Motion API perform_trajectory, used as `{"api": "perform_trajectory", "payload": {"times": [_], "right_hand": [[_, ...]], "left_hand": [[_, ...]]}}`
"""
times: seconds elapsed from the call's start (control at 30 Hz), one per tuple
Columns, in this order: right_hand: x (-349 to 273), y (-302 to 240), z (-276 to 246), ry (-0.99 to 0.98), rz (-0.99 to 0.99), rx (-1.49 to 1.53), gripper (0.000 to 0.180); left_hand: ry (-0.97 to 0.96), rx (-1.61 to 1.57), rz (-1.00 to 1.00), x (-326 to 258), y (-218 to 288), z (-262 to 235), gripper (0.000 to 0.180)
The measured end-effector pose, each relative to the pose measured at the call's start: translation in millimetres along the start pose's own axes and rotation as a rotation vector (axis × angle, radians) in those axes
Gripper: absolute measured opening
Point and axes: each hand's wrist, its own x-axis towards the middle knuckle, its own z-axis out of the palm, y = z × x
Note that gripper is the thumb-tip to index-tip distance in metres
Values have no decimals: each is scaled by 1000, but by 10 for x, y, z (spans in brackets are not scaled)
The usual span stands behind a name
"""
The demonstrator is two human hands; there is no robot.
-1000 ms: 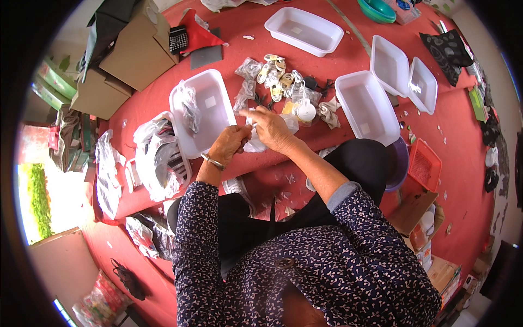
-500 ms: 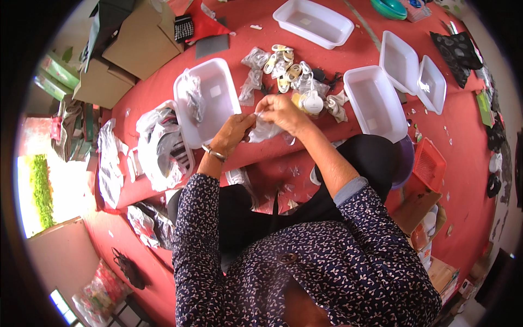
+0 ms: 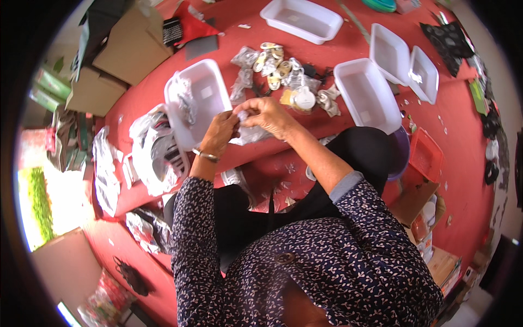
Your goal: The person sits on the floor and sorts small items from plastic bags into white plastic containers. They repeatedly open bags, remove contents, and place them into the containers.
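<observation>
Both hands pinch a small clear plastic packet, left hand at 8 o'clock of it, right hand at 3 o'clock, over the red table; looks light, crinkly, slippery, best gripped at edges.

I count five white plastic trays on the red table: one at the top, one left, one centre-right, two side by side. Two cardboard boxes. One orange bin.
</observation>
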Motion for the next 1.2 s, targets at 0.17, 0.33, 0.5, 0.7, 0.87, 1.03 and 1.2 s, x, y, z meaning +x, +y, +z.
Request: {"api": "perform_trajectory", "payload": {"times": [0.17,0.33,0.5,0.7,0.87,1.03,1.2], "right_hand": [[42,40,-11,139,-29,-122,14],[76,3,-70,66,-47,-163,19],[153,60,-93,46,-112,-9,20],[156,699,-519,360,94,-48,21],[162,919,-631,558,238,-72,21],[119,892,-596,542,234,-27,23],[225,519,-139,177,-84,-420,18]], "left_hand": [[-113,79,4,-126,161,47,22],[-133,60,-8,-262,165,78,22],[-153,26,5,-312,169,63,22],[-37,300,-5,-74,-267,-108,29],[90,495,-153,-2,-506,-325,24],[160,613,-97,4,-558,-355,21],[164,626,296,-94,-141,-16,23]]}}
